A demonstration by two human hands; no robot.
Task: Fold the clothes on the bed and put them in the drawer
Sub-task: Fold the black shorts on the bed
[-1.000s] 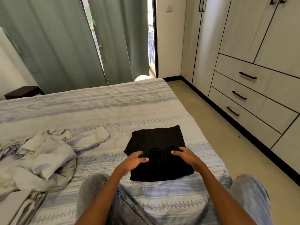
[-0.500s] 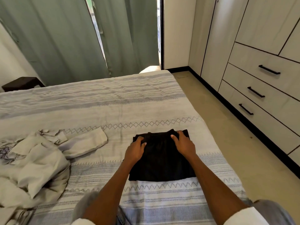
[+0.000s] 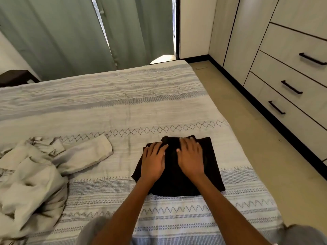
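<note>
**Two flat hands on the black cloth**

Closest to us we see our knees in grey pants at the bottom edge. Our two bare arms reach out over the bed point(image 3: 123, 110), which has a striped cover with zigzag and diamond lines.

Next comes the black cloth point(image 3: 210, 167). It is folded into a small square and lies on the bed, near the bed's right side. Our left hand point(image 3: 153, 162) lies flat on its left part, with the fingers straight and a little spread. Our right hand point(image 3: 190, 156) lies flat on the middle, fingers straight too. Neither grip pinches anything; both just press down on the cloth.

To the left, well apart from the black cloth, a pile of pale clothes point(image 3: 30, 181) lies all crumpled.

Farther off on the right, across the floor, are three drawers point(image 3: 276, 71) with black handles, all closed. At the back hang green curtains point(image 3: 58, 32).
</note>
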